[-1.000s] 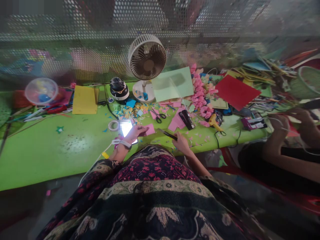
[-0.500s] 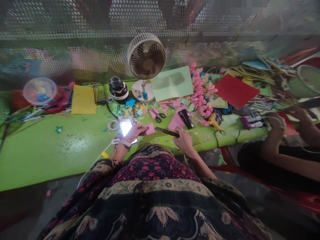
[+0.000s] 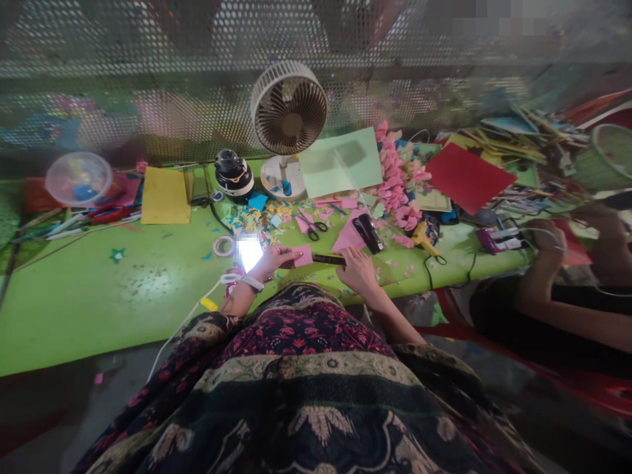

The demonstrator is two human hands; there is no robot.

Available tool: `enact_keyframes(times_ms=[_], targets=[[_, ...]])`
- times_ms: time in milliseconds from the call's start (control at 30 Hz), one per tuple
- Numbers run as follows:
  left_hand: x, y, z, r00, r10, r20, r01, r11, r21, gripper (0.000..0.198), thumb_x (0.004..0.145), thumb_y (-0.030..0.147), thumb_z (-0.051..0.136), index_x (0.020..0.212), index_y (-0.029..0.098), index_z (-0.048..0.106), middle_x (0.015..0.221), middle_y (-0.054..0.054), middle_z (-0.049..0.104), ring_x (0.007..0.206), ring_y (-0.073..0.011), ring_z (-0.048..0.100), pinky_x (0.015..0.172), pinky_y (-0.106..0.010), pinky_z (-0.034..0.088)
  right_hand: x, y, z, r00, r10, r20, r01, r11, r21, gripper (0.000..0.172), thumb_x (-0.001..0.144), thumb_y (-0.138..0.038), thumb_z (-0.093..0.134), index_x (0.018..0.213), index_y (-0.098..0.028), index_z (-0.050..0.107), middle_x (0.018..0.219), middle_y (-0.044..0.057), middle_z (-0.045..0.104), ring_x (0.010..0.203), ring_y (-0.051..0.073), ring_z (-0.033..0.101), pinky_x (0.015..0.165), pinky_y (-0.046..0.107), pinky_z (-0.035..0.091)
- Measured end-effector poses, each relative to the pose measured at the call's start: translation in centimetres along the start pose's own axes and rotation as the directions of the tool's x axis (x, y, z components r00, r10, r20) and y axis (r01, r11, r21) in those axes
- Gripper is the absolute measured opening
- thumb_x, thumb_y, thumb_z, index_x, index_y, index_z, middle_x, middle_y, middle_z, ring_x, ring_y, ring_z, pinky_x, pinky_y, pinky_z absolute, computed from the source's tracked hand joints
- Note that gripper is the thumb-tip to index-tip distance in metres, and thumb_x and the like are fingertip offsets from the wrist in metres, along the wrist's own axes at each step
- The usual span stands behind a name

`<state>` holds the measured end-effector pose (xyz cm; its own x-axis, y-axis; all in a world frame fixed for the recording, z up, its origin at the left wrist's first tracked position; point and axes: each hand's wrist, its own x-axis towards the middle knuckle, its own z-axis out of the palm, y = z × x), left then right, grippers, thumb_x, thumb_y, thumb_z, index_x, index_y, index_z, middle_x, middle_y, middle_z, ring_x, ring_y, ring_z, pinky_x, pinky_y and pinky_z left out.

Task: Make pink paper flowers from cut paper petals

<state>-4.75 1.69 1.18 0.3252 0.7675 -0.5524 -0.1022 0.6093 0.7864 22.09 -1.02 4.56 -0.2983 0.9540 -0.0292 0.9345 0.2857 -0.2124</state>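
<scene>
My left hand point(image 3: 273, 259) lies on the green table point(image 3: 99, 289), its fingers pressed on a small pink paper square point(image 3: 302, 255). Just left of it glows a lit phone point(image 3: 248, 252), with a white cable running off the table's edge. My right hand point(image 3: 356, 270) is closed round a dark, flat tool point(image 3: 328, 259) that looks like a utility knife. The tool's tip lies at the pink square's right edge. A white band sits on my left wrist.
A desk fan point(image 3: 289, 112), black scissors point(image 3: 313, 227), a black stapler point(image 3: 370, 233), a tape roll point(image 3: 224, 246), pink paper flowers point(image 3: 395, 178), coloured sheets and paper scraps cover the table's far side. Another person's hands point(image 3: 548, 237) work at the right. A mesh panel stands behind.
My right hand has carried the dark tool left and away from me, up to the pink square. My left hand has stayed on the paper.
</scene>
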Motion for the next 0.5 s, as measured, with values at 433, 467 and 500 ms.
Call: enact_keyframes(times_ms=[433,467,500], targets=[[-0.1,0.0,1.4,0.98,0.194,-0.05,-0.188,0.976,0.109,0.051,0.064,0.064,0.086,0.061,0.015,0.069,0.055,0.001,0.053,0.054,-0.009,0.041,0.054,-0.025,0.03,0.4,-0.4,-0.7,0.995,-0.052,0.085,0.056,0.998,-0.04,0.036,0.079,-0.011,0.053,0.112,-0.012,0.067,0.11,0.016,0.072,0.105,0.03,0.06,0.095,0.038,0.041],[-0.1,0.0,1.5,0.979,0.194,-0.062,-0.187,0.977,0.107,0.051,0.063,0.063,0.086,0.062,0.015,0.07,0.055,0.0,0.054,0.054,-0.0094,0.041,0.054,-0.026,0.03,0.4,-0.4,-0.7,0.995,-0.051,0.088,0.054,0.998,-0.038,0.036,0.079,-0.011,0.053,0.112,-0.012,0.067,0.11,0.016,0.072,0.106,0.031,0.06,0.095,0.038,0.041],[-0.2,0.0,1.5,0.979,0.189,-0.073,-0.182,0.978,0.098,0.05,0.063,0.063,0.087,0.064,0.015,0.071,0.055,0.0,0.054,0.054,-0.0097,0.041,0.054,-0.026,0.03,0.4,-0.4,-0.8,0.995,-0.051,0.09,0.054,0.998,-0.036,0.036,0.079,-0.011,0.054,0.112,-0.013,0.067,0.11,0.016,0.072,0.106,0.031,0.06,0.095,0.038,0.041]])
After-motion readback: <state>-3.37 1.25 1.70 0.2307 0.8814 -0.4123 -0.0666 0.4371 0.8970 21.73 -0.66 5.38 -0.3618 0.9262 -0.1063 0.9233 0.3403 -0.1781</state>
